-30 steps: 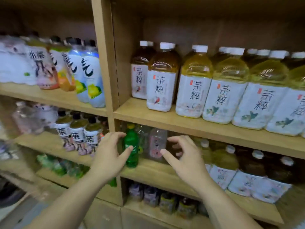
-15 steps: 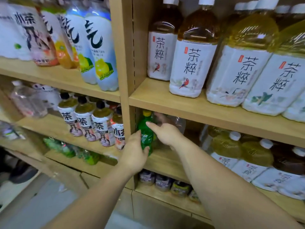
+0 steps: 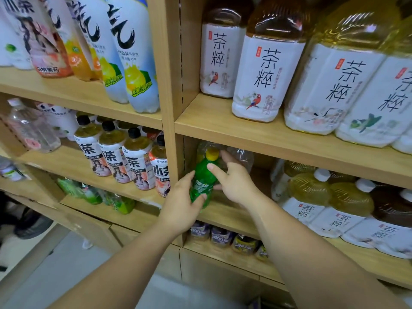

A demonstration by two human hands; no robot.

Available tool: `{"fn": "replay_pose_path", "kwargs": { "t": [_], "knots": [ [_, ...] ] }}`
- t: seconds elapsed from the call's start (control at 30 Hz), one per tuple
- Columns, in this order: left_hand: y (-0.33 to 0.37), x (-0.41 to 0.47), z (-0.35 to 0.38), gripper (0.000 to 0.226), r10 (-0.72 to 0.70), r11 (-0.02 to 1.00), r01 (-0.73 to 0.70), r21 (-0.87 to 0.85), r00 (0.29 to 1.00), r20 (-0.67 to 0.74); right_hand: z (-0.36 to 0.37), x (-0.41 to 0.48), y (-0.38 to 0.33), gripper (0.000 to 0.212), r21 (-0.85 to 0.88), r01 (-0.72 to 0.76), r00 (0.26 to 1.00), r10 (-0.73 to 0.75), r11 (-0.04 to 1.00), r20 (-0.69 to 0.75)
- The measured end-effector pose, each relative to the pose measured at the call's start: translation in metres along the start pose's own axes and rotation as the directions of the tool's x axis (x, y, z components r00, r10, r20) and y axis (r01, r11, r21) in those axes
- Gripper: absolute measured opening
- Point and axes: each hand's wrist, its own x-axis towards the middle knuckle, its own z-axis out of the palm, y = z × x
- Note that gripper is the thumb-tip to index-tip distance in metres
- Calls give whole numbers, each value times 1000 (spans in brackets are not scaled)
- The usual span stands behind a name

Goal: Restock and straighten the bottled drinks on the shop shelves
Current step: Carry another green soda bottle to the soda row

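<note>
Both hands, held apart and clear of the shelf a second ago, have been brought onto one bottle. The left hand [image 3: 182, 202] is wrapped round the lower body of a small green soda bottle [image 3: 201, 182] with a yellow cap, thumb across the front. The low hold seems chosen so that the base can be slid or turned. The right hand [image 3: 235, 182] has its thumb laid on the bottle's shoulder, probably to steady the top. Its other fingers pass behind the bottle, and it cannot be told whether they close on it or reach for the clear bottle [image 3: 242, 157] behind.

The green bottle is leaned slightly at the front left corner of the middle shelf [image 3: 225, 218], just beside the wooden upright [image 3: 170, 85]. Its base is hidden, so lifted or standing cannot be said. Tea bottles [image 3: 312, 192] with white caps are ranked further right on that shelf, and large tea bottles [image 3: 265, 76] are lined along the shelf above. The step in hand is judged to be straightening.
</note>
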Motion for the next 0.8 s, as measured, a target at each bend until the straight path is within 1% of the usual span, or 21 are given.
{"fn": "replay_pose_path", "kwargs": {
  "t": [0.07,0.13,0.17,0.27,0.4,0.47,0.57,0.67,0.8],
  "knots": [
    [1,-4,-1,71,12,1000,-12,-16,999,32,-8,-14,-1,50,53,-3,999,2,999,32],
    [4,-12,-4,69,35,999,-33,-31,997,71,-17,-33,-7,31,82,51,997,-56,995,55],
    [7,-17,-5,68,49,998,-44,-52,995,91,-23,-44,-11,26,81,86,994,-92,993,67],
    [20,-38,-10,68,113,985,-93,-145,984,135,-42,-76,-29,26,88,130,985,-139,988,104],
    [49,-62,-12,59,236,955,-214,-205,968,88,-69,-111,-56,23,67,241,961,-248,968,126],
    [69,-70,-15,54,285,936,-268,-229,957,46,-83,-124,-72,24,64,299,947,-304,952,100],
    [102,-74,-22,53,353,910,-347,-228,935,-13,-104,-140,-102,22,64,380,923,-382,923,34],
    [141,-73,-32,52,418,883,-420,-208,907,-56,-126,-152,-133,18,6,468,883,-467,884,-42],
    [202,-65,-51,54,500,830,-514,-218,858,-122,-164,-166,-177,17,-6,526,844,-523,851,-118]
  ]
}}
